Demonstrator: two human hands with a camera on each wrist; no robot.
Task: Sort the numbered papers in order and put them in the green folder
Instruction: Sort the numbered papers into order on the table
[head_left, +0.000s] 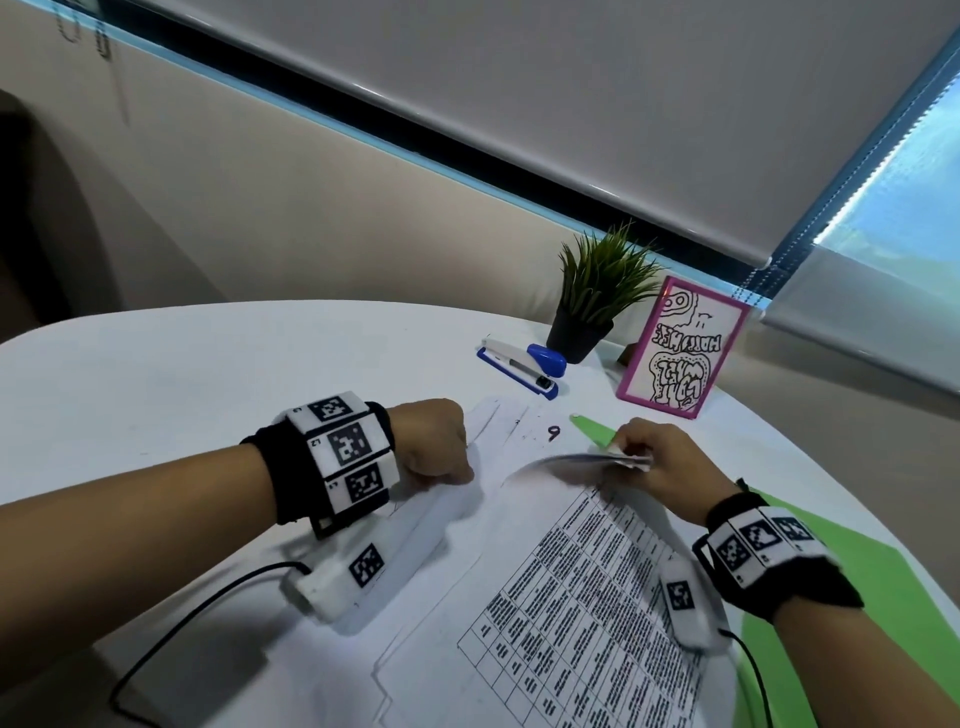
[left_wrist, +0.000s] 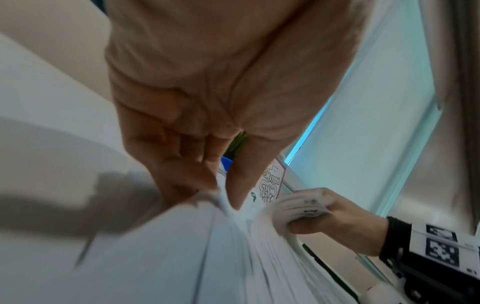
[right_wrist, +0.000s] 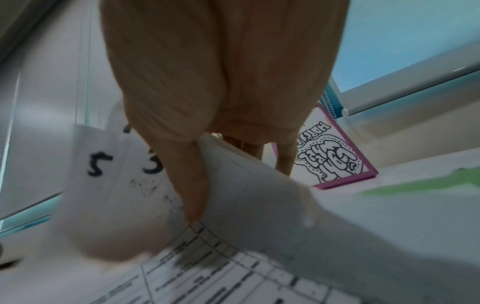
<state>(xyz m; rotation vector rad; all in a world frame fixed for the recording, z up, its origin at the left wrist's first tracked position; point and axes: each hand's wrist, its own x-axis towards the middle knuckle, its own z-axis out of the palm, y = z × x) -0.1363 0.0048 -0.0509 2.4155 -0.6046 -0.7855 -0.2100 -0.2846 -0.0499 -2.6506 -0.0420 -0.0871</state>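
Note:
A stack of white numbered papers (head_left: 550, 587) lies on the green folder (head_left: 852, 566), whose far corner (head_left: 589, 427) pokes out beyond them. The top sheet carries a printed table; a sheet marked 9 (head_left: 554, 432) shows at the far edge. My right hand (head_left: 631, 458) pinches the curled-up far corners of several sheets. In the right wrist view the thumb (right_wrist: 193, 185) presses those corners, which show the numbers 5 (right_wrist: 100, 167) and 3 (right_wrist: 153, 165). My left hand (head_left: 460, 465) is fisted on the stack's left edge, its fingers (left_wrist: 207, 185) pinching the paper edge.
On the white round table (head_left: 208, 384), a blue and white stapler (head_left: 524, 366), a small potted plant (head_left: 592, 306) and a pink-framed card (head_left: 683, 348) stand beyond the papers. The table's edge curves off behind them, near a wall and window blinds.

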